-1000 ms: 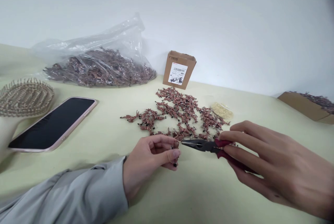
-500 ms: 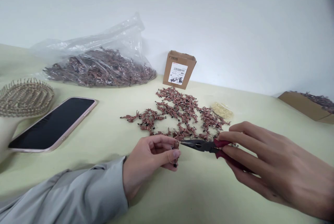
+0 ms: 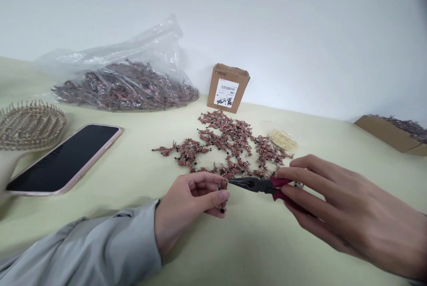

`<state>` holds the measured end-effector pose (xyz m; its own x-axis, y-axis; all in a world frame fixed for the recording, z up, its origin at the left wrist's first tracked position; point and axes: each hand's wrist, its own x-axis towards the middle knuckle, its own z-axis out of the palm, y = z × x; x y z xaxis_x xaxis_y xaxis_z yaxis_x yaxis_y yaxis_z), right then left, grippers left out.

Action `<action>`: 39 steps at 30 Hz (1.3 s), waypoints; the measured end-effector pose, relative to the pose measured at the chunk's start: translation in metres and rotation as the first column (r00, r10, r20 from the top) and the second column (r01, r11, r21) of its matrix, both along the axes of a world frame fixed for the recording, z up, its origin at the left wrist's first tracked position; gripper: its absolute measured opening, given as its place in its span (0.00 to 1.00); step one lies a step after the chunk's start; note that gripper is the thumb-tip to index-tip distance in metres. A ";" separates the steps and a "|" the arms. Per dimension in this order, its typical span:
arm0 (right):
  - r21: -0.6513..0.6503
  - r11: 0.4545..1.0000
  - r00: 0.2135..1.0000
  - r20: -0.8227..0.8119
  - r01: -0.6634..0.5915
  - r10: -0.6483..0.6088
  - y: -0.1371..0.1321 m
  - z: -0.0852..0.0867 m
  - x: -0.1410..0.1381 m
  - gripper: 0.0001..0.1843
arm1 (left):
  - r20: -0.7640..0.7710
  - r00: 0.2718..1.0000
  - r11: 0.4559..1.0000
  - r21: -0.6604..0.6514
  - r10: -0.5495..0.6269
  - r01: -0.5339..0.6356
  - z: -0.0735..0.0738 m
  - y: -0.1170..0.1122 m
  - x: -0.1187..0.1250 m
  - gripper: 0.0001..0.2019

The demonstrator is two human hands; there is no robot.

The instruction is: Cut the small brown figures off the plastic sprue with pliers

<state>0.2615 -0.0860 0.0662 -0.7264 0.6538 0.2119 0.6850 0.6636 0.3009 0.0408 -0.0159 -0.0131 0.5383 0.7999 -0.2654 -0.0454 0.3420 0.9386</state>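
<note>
Between thumb and fingers, my left hand (image 3: pixel 190 206) pinches a small brown reindeer figurine (image 3: pixel 223 203), mostly covered by the fingers. My right hand (image 3: pixel 347 210) is wrapped round the red handles of needle-nose pliers (image 3: pixel 255 184). The dark plier tips reach the upper end of the held figurine; whether they grip a part there is too small to tell. Just beyond both hands lies a loose heap of similar reindeer figurines (image 3: pixel 230 137) with red and white bands. At the heap's right side sits a pile of tiny gold-coloured pieces (image 3: pixel 282 139).
A clear plastic bag (image 3: pixel 130 81) full of figurines leans by the wall, beside an upright cardboard box (image 3: pixel 227 88) with a label. On the left lie a phone (image 3: pixel 66 159) and a hairbrush (image 3: pixel 31 126). Another cardboard box (image 3: pixel 387 134) holding brown pieces stands far right.
The whole view has shifted slightly. Both hands keep their hold, and the plier tips stay at the figurine's upper end with hardly any visible movement.
</note>
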 end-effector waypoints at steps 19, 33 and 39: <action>0.076 0.992 0.994 0.041 -0.104 0.101 -0.005 -0.003 0.003 0.08 | -0.054 0.998 0.985 0.174 0.006 0.003 0.003 0.001 0.000 0.09; -0.014 0.999 0.989 -0.146 -0.036 0.034 -0.009 -0.006 -0.001 0.09 | -0.124 0.992 0.960 0.280 0.038 -0.002 0.006 0.000 0.000 0.08; 0.000 0.999 0.988 -0.148 -0.048 0.048 -0.009 -0.006 -0.002 0.10 | -0.116 0.992 0.961 0.276 0.039 -0.006 0.006 0.000 -0.001 0.07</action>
<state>0.2596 -0.0953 0.0597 -0.7179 0.6197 0.3172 0.6890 0.6978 0.1959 0.0402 -0.0161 -0.0069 0.4971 0.8625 -0.0947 0.0677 0.0702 0.9952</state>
